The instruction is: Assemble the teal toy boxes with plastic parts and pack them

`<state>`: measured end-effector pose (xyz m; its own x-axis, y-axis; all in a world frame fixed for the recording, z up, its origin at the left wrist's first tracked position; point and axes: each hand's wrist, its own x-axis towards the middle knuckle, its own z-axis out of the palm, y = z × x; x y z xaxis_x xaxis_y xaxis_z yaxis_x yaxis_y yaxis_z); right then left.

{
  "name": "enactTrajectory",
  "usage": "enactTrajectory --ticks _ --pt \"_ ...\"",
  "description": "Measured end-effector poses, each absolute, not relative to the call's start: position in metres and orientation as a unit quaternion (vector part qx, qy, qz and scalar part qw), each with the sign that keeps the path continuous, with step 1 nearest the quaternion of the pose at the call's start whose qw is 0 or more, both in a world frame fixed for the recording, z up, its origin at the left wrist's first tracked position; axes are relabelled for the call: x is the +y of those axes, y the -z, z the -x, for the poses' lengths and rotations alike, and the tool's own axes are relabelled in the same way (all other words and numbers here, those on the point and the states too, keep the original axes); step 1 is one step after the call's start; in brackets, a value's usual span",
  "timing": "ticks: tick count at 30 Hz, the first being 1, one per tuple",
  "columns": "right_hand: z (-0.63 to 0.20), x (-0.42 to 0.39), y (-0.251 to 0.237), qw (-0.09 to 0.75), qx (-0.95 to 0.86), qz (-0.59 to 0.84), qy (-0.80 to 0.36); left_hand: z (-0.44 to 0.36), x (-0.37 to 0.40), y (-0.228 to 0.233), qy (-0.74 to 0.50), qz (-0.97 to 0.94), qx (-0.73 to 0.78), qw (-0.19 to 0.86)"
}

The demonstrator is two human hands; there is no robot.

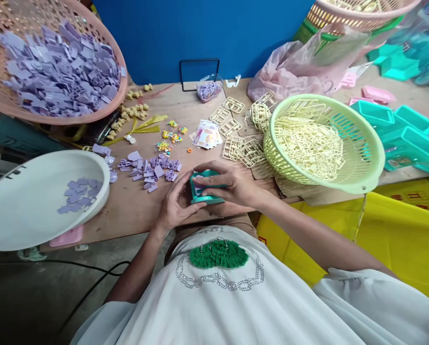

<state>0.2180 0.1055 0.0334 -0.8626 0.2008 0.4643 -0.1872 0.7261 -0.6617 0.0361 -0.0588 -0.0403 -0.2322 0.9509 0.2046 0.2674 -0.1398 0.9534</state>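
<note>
A small teal plastic box (214, 200) sits at the table's front edge between my hands. My left hand (174, 203) is curled round its left side, thumb along the near edge. From the right, my right hand (232, 183) reaches over the box with its fingers bent inside it, closed on a light purple plastic piece (199, 188) that is mostly hidden. Just left of the hands lies a spread of loose purple plastic parts (150, 168). Beyond the box are a stack of printed cards (206, 135) and several cream plastic frames (231, 128).
A pink basket of purple parts (123, 88) and a white basin (16, 191) stand left. A light green basket (376, 158) of cream frames is right, with teal boxes (412, 143) behind. Small yellow bagged pieces (164, 146) lie mid-table; a blue panel (207, 33) bounds the back.
</note>
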Motion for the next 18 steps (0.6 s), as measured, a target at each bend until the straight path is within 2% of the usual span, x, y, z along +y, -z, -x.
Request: enactTrajectory --ticks 4,10,18 --pt "-0.219 0.102 -0.033 0.239 -0.877 0.021 -0.417 -0.036 -0.058 0.038 -0.531 -0.55 0.568 0.304" --pt "-0.223 0.087 -0.029 0.286 -0.851 0.071 -0.435 -0.038 -0.058 0.032 -0.522 -0.569 0.573 0.275" --pt "-0.219 0.098 -0.033 0.255 -0.874 0.028 -0.413 -0.036 -0.055 0.031 -0.522 -0.588 0.564 0.254"
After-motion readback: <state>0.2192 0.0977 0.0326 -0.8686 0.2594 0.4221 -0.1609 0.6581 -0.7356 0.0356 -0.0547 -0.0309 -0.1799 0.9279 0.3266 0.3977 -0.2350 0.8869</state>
